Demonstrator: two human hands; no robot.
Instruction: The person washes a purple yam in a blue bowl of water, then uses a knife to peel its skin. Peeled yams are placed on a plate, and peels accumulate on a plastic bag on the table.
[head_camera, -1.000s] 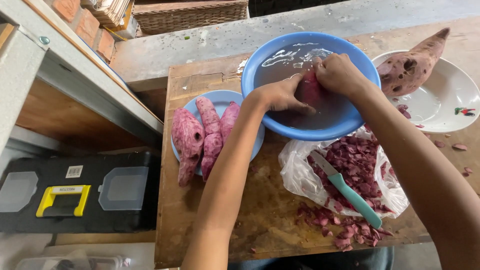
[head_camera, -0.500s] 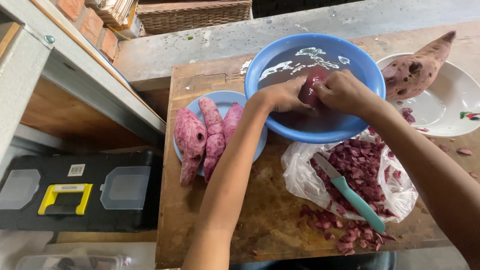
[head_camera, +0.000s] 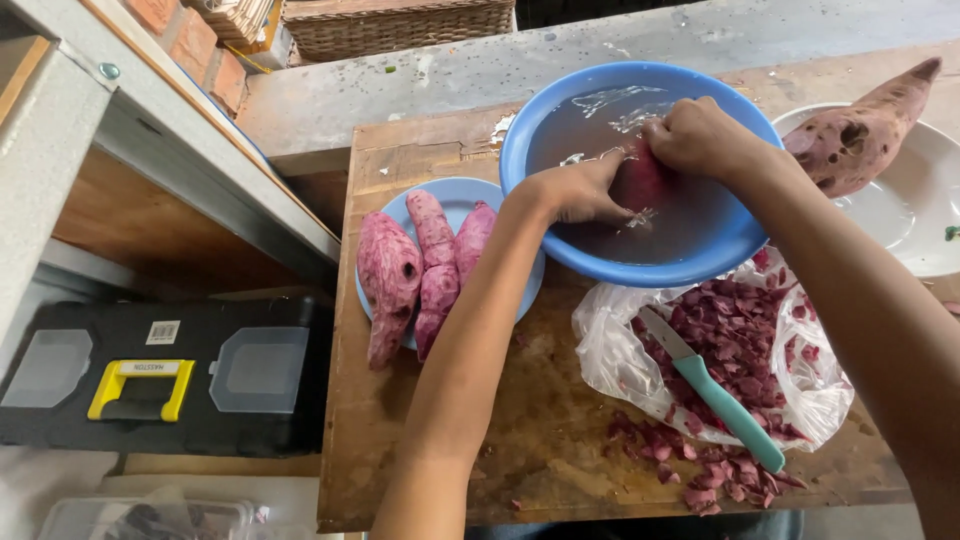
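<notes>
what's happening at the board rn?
A person has both hands in a blue basin of water on a wooden board, the left hand and right hand gripping one peeled purple sweet potato. Three more peeled ones lie on a small blue plate to the left. An unpeeled sweet potato sits on a white plate at right. A teal-handled knife rests on a plastic bag of purple peelings.

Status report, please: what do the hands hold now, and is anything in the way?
Both hands, left and right, grip one purple sweet potato in the water bowl. Knife lies on the peel bag, apart. Nothing blocks.
</notes>
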